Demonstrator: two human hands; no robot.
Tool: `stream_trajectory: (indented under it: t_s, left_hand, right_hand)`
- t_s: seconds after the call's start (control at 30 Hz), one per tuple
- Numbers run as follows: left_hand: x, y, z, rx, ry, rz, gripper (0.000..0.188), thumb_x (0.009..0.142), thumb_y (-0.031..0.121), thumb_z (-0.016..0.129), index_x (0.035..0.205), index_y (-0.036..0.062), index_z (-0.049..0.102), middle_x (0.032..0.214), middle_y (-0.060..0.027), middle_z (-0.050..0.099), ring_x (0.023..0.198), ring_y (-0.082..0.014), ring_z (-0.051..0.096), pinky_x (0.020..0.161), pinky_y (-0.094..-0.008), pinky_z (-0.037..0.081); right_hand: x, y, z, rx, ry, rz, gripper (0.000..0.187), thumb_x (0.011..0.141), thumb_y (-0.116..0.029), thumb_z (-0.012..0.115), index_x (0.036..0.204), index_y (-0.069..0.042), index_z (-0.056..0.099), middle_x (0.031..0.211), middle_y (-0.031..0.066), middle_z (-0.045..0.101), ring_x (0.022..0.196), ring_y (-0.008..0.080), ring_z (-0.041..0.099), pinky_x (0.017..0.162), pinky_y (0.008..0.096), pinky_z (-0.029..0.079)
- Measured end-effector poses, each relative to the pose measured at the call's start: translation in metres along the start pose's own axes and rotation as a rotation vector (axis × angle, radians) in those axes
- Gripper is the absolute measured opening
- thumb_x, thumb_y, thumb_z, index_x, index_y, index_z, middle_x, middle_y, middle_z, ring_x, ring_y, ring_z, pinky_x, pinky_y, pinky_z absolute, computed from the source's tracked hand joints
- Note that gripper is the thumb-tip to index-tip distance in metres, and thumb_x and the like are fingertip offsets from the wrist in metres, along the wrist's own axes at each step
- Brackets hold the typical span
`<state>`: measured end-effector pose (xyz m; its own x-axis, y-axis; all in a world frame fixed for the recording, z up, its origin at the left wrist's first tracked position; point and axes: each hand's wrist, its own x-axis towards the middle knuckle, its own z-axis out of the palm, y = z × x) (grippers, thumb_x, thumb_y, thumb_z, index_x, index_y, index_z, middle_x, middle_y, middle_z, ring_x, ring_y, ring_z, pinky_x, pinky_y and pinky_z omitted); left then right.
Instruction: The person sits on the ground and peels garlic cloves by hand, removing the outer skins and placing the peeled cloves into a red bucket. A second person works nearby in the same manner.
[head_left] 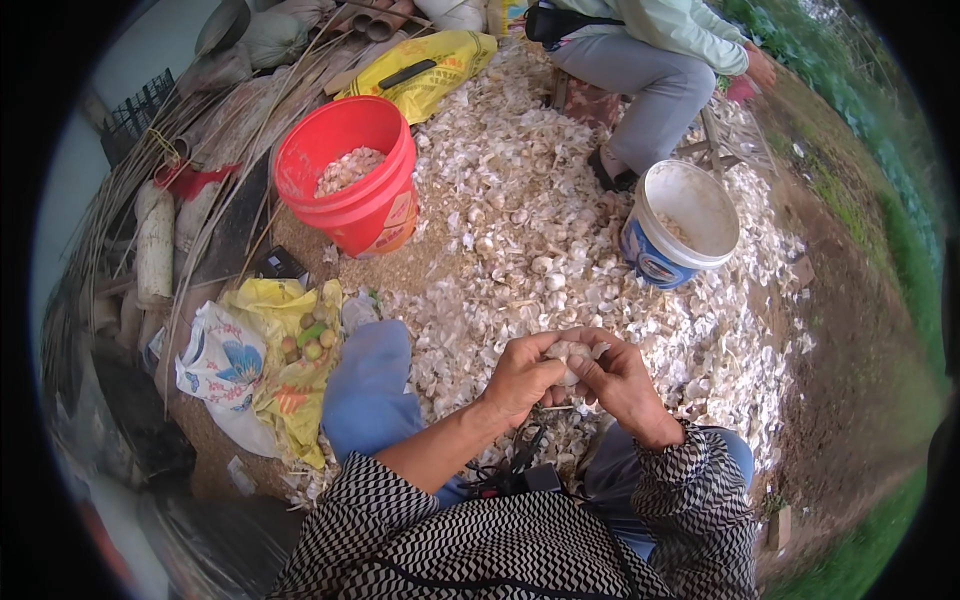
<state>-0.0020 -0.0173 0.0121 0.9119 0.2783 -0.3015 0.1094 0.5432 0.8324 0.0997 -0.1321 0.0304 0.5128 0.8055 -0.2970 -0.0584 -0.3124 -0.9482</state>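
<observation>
Between my two hands, above my lap, is a whitish garlic bulb [568,362]. My left hand [523,378] grips it from the left with thumb and fingers closed. From the other side my right hand [618,378] presses its thumb on the bulb, fingers curled around the far side. Parts of the bulb are hidden behind the fingers. Beyond the hands, a wide layer of garlic bulbs and dry skins [540,250] covers the ground. A red bucket [392,190] at the far left holds separated cloves [350,170]. A white and blue bucket [650,235] at the right has a few pale pieces inside.
Another person in grey trousers [655,75] sits at the far right, a hand [760,68] near the grass. Yellow bags [430,75], one with round fruits [312,345], lie leftward. Long sticks and sacks [285,40] pile against the left wall. Dark straps and a small box [542,478] lie at my lap.
</observation>
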Motion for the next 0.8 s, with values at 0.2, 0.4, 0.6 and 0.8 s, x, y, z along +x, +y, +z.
stream_trajectory:
  t_s: [0.2,0.4,0.6,0.8]
  left_hand:
    - [0.000,0.003,0.001,-0.056,-0.010,-0.051,0.041,0.077,-0.002,0.046,0.118,-0.0045,0.048,0.075,-0.0060,0.060,0.053,-0.0092,0.055,0.043,-0.0188,0.042]
    - [-0.001,0.013,0.003,-0.220,-0.137,-0.068,0.039,0.078,-0.001,0.048,0.116,-0.0036,0.049,0.080,-0.0092,0.060,0.056,-0.0132,0.055,0.047,-0.0222,0.041]
    - [0.020,-0.011,0.001,-0.356,0.107,-0.208,0.034,0.078,0.002,0.050,0.112,-0.0033,0.052,0.080,-0.0121,0.059,0.066,-0.0170,0.057,0.055,-0.0254,0.047]
    - [0.101,-0.034,0.008,-0.320,-0.245,-0.326,0.030,0.080,0.009,0.053,0.106,-0.0069,0.051,0.090,-0.0152,0.057,0.076,-0.0249,0.057,0.071,-0.0339,0.052]
  right_hand:
    - [-0.005,-0.002,-0.002,-0.322,-0.044,-0.333,0.036,0.086,-0.015,0.059,0.118,-0.002,0.049,0.079,0.0030,0.060,0.062,0.0047,0.050,0.054,0.0180,0.040]
    - [-0.013,-0.023,-0.015,0.353,-0.007,0.084,0.040,0.085,-0.013,0.058,0.119,0.001,0.044,0.086,0.0045,0.059,0.062,0.0070,0.051,0.051,0.0206,0.043]
    - [-0.023,-0.029,-0.041,0.685,0.212,0.101,0.035,0.087,-0.011,0.050,0.119,0.001,0.041,0.085,0.0059,0.058,0.053,0.0082,0.048,0.047,0.0192,0.041]
    - [-0.035,-0.033,-0.043,0.740,0.185,0.000,0.033,0.085,-0.010,0.055,0.116,0.000,0.046,0.087,0.0055,0.060,0.056,0.0074,0.049,0.046,0.0198,0.041]
